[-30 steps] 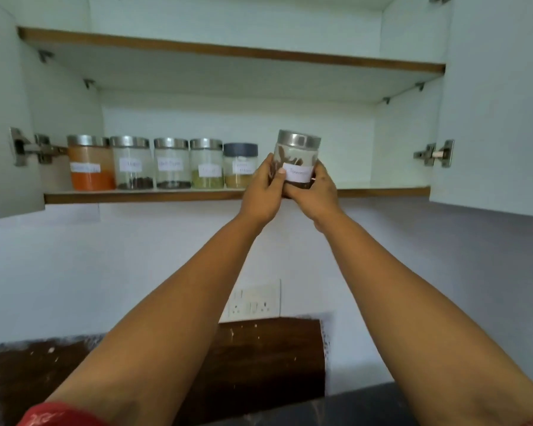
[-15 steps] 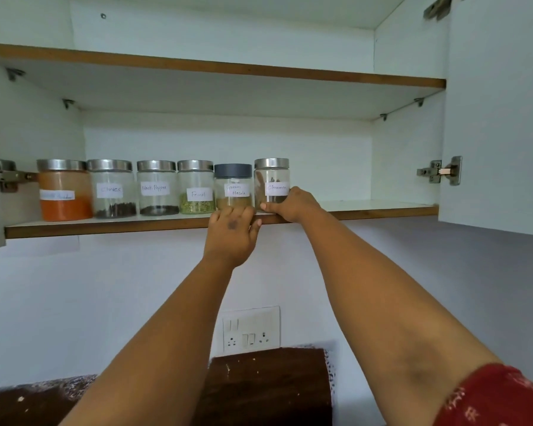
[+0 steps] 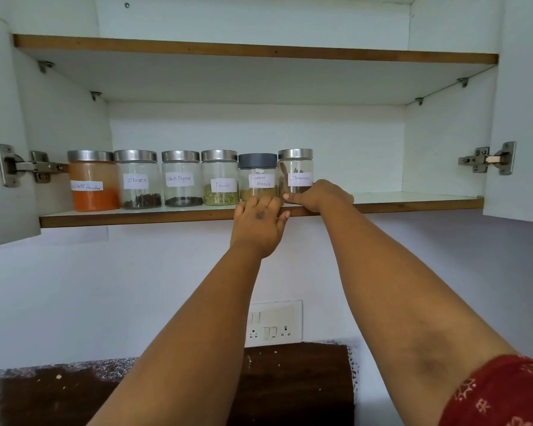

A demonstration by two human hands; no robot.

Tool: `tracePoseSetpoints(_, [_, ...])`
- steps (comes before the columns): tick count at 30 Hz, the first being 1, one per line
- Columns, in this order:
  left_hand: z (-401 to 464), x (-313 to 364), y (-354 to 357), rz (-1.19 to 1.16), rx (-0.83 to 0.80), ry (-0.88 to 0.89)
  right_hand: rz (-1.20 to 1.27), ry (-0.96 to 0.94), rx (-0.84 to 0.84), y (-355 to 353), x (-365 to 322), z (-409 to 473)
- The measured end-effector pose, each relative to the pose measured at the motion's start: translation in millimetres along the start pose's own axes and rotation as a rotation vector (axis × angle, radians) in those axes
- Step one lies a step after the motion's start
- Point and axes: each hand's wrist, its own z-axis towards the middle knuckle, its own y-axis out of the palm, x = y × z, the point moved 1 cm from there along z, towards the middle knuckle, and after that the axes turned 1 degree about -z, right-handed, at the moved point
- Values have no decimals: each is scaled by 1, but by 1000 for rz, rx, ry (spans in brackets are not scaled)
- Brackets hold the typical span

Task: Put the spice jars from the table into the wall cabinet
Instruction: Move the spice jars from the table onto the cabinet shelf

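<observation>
Standing at the shelf's [image 3: 136, 217] front edge, the rigid, breakable glass cinnamon jar [image 3: 295, 172] was grasped low by the right hand [image 3: 319, 196]; the left hand [image 3: 259, 224] hung released.

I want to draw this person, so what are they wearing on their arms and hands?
Both forearms are bare, and the left hand and right hand wear no gloves; no rings or bracelets show. A red sleeve with a small pale pattern covers the right upper arm. The left sleeve is out of view.
</observation>
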Motion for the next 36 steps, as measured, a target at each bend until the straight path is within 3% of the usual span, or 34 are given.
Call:
tracePoseSetpoints(4, [0,2,-1,-11,-21,-8,30,19,68,2,1,-4])
tracePoseSetpoints(10, [1,5,-7,-47,-91,-28,23,-130,369,21,14,-26])
tracePoseSetpoints(15, [-8,17,-16,-74,-273,-75,9,-244,318,36,42,-56])
tracePoseSetpoints(18, [-43,39,-13,-287,-202,-120,92,-300,257,58,60,-94])
tracePoseSetpoints(21, [-106,69,1,-518,-171,-305,309,-210,196,93,83,-156])
tracePoseSetpoints(24, [-185,105,21,-596,-303,-407,405,-9,198,134,137,-228])
tracePoseSetpoints(31, [-344,190,28,-689,-628,-360,201,375,14,173,287,-336])
tracePoseSetpoints(36, [-443,235,22,-759,-907,-430,137,447,-98,176,349,-387])
